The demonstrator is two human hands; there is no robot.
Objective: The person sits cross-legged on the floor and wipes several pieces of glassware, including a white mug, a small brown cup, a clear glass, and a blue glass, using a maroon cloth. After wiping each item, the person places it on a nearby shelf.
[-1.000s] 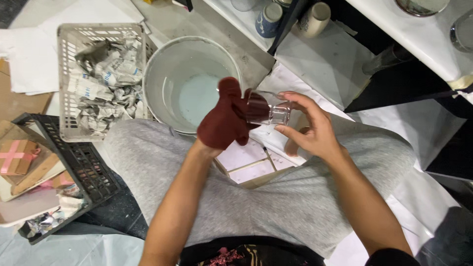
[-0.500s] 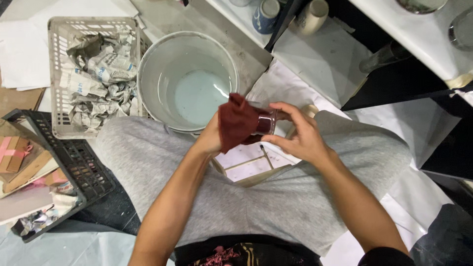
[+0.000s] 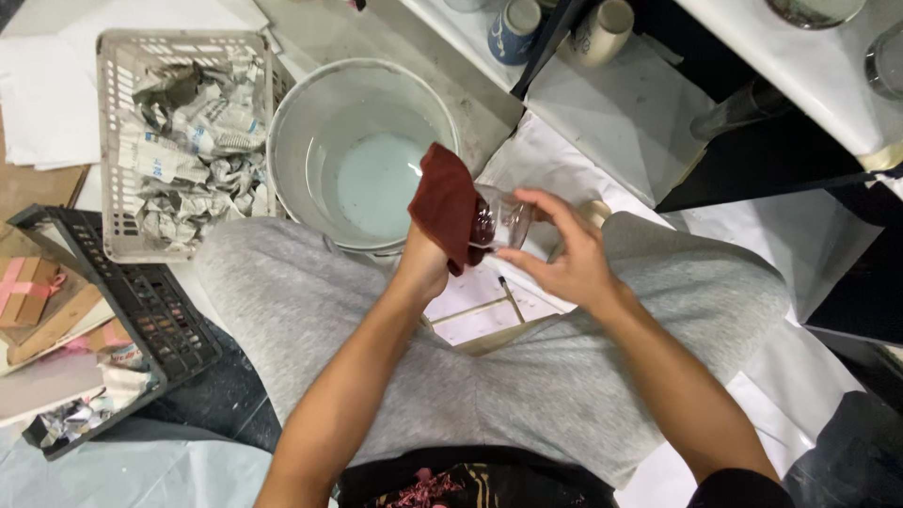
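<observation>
Hands meet over the lap, just in front of the bucket. Left hand (image 3: 425, 268) is closed around a dark red cloth (image 3: 444, 202), fingers bunching it and pressing it into the mouth of a small clear glass (image 3: 499, 221). Right hand (image 3: 564, 259) pinches the glass from the other side, thumb and fingers curled on its base, glass lying tilted sideways. White bucket (image 3: 282, 141) sits on the floor beyond the knees, shallow pale water at its bottom. Grey plastic basket (image 3: 113, 141) of crumpled newspaper stands touching the bucket's left side. Black crate (image 3: 141, 310) lies near the left thigh. Grey trousers (image 3: 564, 376) cover both legs.
</observation>
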